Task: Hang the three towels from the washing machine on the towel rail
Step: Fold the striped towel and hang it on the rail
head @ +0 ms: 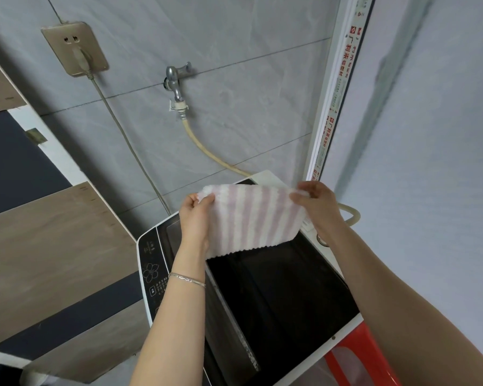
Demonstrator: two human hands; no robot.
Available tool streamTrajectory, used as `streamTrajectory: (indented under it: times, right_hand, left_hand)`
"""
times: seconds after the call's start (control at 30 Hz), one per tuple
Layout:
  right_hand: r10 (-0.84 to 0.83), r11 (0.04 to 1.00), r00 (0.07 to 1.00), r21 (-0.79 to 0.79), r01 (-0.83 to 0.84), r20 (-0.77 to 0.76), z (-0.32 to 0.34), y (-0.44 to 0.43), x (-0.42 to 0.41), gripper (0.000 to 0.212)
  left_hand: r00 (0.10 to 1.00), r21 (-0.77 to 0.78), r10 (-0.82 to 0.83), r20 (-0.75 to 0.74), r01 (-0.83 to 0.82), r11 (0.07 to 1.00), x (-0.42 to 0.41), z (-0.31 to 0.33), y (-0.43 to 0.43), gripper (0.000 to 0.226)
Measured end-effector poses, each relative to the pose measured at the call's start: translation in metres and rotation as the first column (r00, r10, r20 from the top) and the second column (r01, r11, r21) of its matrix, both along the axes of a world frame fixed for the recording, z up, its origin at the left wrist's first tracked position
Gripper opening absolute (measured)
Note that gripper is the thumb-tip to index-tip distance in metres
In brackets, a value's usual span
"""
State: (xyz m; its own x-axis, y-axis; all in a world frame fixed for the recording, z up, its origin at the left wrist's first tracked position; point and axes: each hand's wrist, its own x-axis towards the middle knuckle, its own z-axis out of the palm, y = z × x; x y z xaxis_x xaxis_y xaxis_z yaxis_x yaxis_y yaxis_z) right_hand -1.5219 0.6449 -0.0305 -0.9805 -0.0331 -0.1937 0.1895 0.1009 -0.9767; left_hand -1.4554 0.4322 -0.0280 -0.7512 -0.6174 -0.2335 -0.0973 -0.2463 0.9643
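**Striped towel held over the open washer, rail out of sight**

Forearms reach in from the bottom of the head view, the left one wearing a thin bracelet (186,280). The left hand (195,218) pinches one top corner of the towel (251,218) between thumb and fingers; the right hand (315,201) pinches the opposite top corner the same way. Both grips take only a small bite of cloth.

Risks, as I judge them: either pinch could slip, since so little fabric is caught, and the towel would drop straight back into the dark open tub of the washing machine (151,263) below it. Its lower edge hangs free just above the opening and might snag on the rim when carried away. The towel rail is not visible, so the person must turn to find it, and the towel could brush the tap (176,79) or hose (207,151) on the wall.

The towel itself is small, fluffy, with pink and white vertical stripes and a wavy lower hem, spread flat and taut. Whether other towels remain in the tub is hard to tell; the interior is too dark.
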Motion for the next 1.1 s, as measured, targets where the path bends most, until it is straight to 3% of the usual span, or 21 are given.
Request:
streamTrajectory:
  times: [0.1, 0.23, 0.3, 0.4, 0.5, 0.67, 0.8, 1.0, 1.1]
  right_hand:
    - [-0.038, 0.999, 0.994, 0.018, 0.040, -0.100, 0.002, 0.004, 0.000, 0.026]
    - [-0.008, 0.998, 0.997, 0.067, 0.013, -0.076, -0.008, 0.011, 0.013, 0.029]
    - [0.021, 0.998, 0.999, 0.056, -0.020, -0.029, -0.020, 0.015, 0.022, 0.023]
    - [0.111, 0.973, 0.990, 0.193, -0.125, 0.083, -0.046, 0.022, 0.032, 0.014]
    - [0.146, 0.924, 0.955, 0.309, -0.225, 0.259, -0.067, 0.023, 0.038, 0.030]
    - [0.144, 0.859, 0.926, 0.420, -0.293, 0.350, -0.078, 0.019, 0.039, 0.036]
    - [0.106, 0.788, 0.900, 0.516, -0.335, 0.422, -0.081, 0.017, 0.034, 0.053]
    - [0.168, 0.697, 0.831, 0.532, -0.481, 0.531, -0.067, 0.019, 0.030, 0.066]
    - [0.212, 0.684, 0.797, 0.496, -0.535, 0.566, -0.057, 0.018, 0.024, 0.059]
  left_hand:
    - [0.999, -0.081, -0.034, -0.029, 0.032, 0.996, 0.000, -0.003, 0.005, 0.019]
    - [0.995, -0.065, -0.098, -0.001, 0.098, 0.993, 0.009, -0.023, 0.007, 0.021]
    - [0.987, -0.072, -0.120, 0.102, 0.128, 0.989, 0.019, -0.038, 0.007, 0.022]
    - [0.954, -0.031, -0.157, 0.254, 0.170, 0.985, 0.035, -0.063, 0.011, 0.016]
    - [0.899, -0.012, -0.190, 0.396, 0.212, 0.977, 0.046, -0.081, 0.015, 0.002]
    - [0.831, -0.087, -0.217, 0.512, 0.302, 0.949, 0.048, -0.092, 0.011, 0.014]
    - [0.841, -0.080, -0.241, 0.484, 0.317, 0.945, 0.043, -0.083, 0.010, 0.024]
    - [0.939, -0.075, -0.215, 0.270, 0.243, 0.967, 0.040, -0.075, 0.007, 0.027]
    - [0.960, -0.144, -0.172, 0.221, 0.206, 0.968, 0.034, -0.074, 0.002, 0.027]
